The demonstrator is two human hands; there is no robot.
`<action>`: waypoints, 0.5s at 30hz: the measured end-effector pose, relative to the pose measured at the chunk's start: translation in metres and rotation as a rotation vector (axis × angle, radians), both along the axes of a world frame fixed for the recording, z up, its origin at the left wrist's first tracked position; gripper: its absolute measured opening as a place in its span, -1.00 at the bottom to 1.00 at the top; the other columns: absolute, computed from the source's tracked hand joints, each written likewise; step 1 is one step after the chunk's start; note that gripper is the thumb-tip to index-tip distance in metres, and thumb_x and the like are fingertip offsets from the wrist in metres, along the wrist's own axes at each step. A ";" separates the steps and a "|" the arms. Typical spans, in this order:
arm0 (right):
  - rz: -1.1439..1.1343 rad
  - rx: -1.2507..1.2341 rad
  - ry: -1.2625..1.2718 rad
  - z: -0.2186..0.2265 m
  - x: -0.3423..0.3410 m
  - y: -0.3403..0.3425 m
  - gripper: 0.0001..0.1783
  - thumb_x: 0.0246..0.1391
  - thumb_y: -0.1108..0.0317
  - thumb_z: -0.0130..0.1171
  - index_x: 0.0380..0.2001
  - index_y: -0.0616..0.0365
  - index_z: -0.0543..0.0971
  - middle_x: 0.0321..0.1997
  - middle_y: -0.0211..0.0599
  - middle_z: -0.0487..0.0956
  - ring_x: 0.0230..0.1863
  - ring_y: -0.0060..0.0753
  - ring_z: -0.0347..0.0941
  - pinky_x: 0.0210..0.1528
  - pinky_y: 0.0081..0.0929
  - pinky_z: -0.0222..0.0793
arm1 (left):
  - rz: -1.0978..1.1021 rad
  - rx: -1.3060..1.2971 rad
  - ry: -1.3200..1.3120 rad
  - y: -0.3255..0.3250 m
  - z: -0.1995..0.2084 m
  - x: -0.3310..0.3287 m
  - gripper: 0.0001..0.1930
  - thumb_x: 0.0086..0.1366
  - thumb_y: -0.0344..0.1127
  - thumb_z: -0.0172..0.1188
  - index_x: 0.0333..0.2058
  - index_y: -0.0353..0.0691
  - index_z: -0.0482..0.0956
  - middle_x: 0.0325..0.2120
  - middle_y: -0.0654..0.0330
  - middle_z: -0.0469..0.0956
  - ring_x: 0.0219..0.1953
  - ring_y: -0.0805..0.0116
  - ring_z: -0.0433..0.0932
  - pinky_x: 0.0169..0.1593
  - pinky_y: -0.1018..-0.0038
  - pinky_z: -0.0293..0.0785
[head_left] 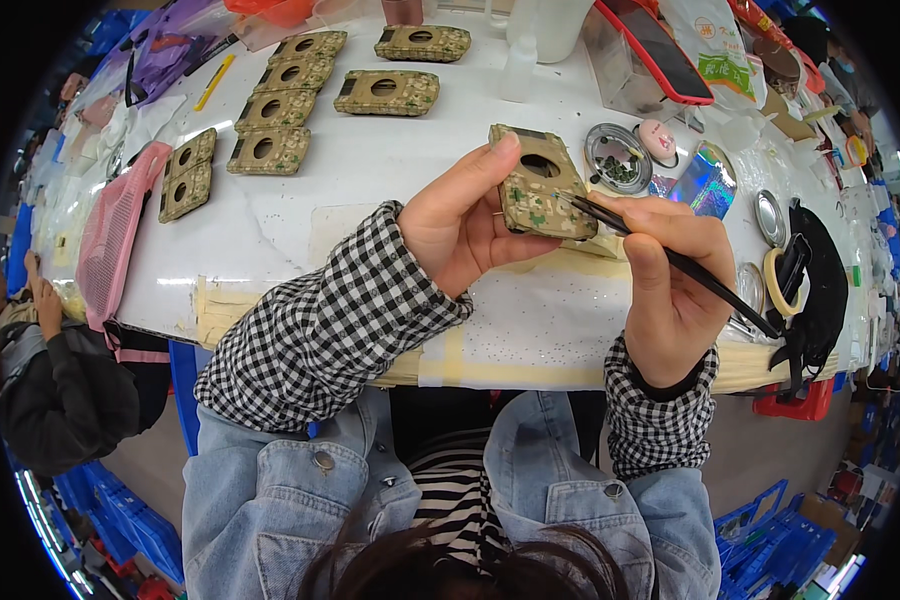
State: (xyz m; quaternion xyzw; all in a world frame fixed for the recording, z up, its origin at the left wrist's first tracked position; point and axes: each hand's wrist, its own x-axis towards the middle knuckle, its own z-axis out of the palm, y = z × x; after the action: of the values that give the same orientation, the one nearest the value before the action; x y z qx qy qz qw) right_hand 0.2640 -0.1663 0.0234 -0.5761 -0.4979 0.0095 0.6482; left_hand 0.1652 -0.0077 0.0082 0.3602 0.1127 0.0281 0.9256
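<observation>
My left hand point(460, 215) is closed around a camouflage-painted toy tank hull point(532, 205), thumb along its upper left edge, fingers beneath. The hull is tilted toward me and has a round hole in its top. My right hand point(678, 265) pinches black tweezers point(708, 278), whose tips touch or hover just over the hull's right side. Whether the tips hold a small part is too fine to tell. Just beyond the hull, a round clear dish point(618, 158) contains small dark green pieces.
Several matching hulls point(386, 92) lie at the far left and middle. A pink mesh basket point(120, 235) stands left. At right are a red-cased phone point(658, 50), a tape roll point(782, 282) and a black pouch point(820, 285). A clear bottle point(518, 68) stands at the back. Another person point(65, 390) sits left.
</observation>
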 end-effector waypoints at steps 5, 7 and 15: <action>0.003 0.000 -0.018 0.000 0.001 -0.001 -0.89 -0.01 0.56 0.18 -0.36 0.31 0.51 -0.25 -0.13 0.57 -0.18 -0.30 0.48 -0.08 -0.44 0.35 | -0.001 0.005 0.007 -0.001 0.001 0.000 -0.53 0.38 -0.01 -0.24 0.07 -0.26 0.27 -0.08 0.08 0.45 -0.07 0.35 0.51 -0.06 0.50 0.55; 0.005 -0.003 -0.017 0.000 0.002 0.000 -0.89 -0.01 0.57 0.18 -0.36 0.31 0.50 -0.25 -0.13 0.57 -0.18 -0.29 0.48 -0.08 -0.44 0.35 | 0.002 0.009 0.008 0.000 0.001 0.000 -0.53 0.38 -0.01 -0.23 0.07 -0.25 0.27 -0.08 0.09 0.45 -0.07 0.35 0.51 -0.06 0.50 0.55; 0.005 -0.004 -0.016 0.000 0.001 -0.001 -0.88 -0.02 0.58 0.19 -0.37 0.30 0.50 -0.25 -0.13 0.57 -0.17 -0.30 0.48 -0.08 -0.44 0.35 | -0.003 -0.001 -0.002 0.000 0.000 0.000 -0.53 0.38 -0.01 -0.23 0.07 -0.25 0.27 -0.08 0.09 0.45 -0.07 0.35 0.51 -0.06 0.50 0.55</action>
State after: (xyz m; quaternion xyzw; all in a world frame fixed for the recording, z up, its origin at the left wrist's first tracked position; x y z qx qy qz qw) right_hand 0.2647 -0.1671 0.0239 -0.5760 -0.5046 0.0075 0.6431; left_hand 0.1650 -0.0078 0.0086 0.3598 0.1114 0.0269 0.9260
